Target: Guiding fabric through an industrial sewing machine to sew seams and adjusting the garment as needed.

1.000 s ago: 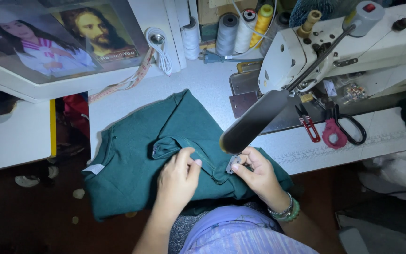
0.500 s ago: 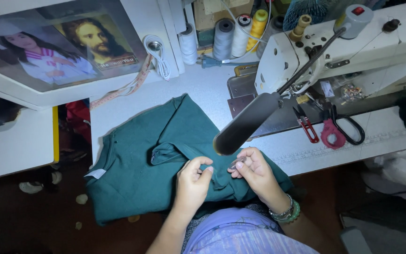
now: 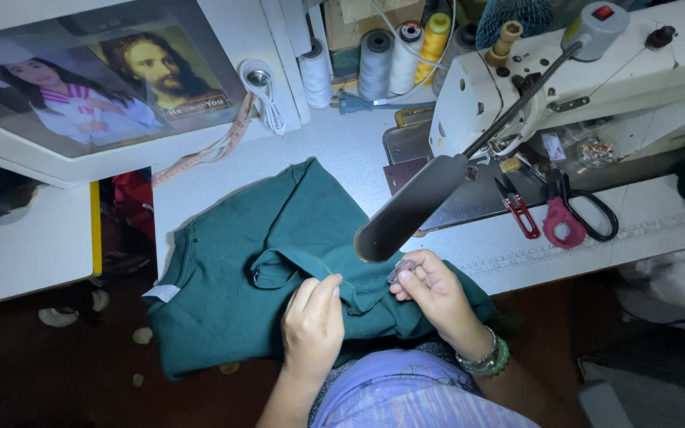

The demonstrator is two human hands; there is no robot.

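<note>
Head view, looking down at sewing table (image 3: 342,150). Dark green garment (image 3: 255,261) lies crumpled over table's front edge, part hanging toward the person's lap; white label (image 3: 160,292) shows at its lower left corner. Left hand (image 3: 313,323) rests on the garment w/ fingers curled in, thumb & forefinger pinched on a raised fold of the green cloth. Right hand (image 3: 430,292) just beside it, fingers bent close together around a small greyish object (image 3: 400,272) at the fingertips; cannot tell what the object is. Right wrist carries green and pale bead bracelets (image 3: 487,358). Above the hands, a dark lamp head (image 3: 410,208) on a thin arm slants across the view, hiding part of the cloth. White sewing machine (image 3: 596,71) stands at upper right. On its bed: red thread snips (image 3: 517,208), black-handled scissors (image 3: 588,210), a pink item between them. Thread spools (image 3: 390,55) (white, grey, yellow) stand at the back. Framed pictures (image 3: 105,87) at upper left; measuring tape (image 3: 208,150) trails below them
</note>
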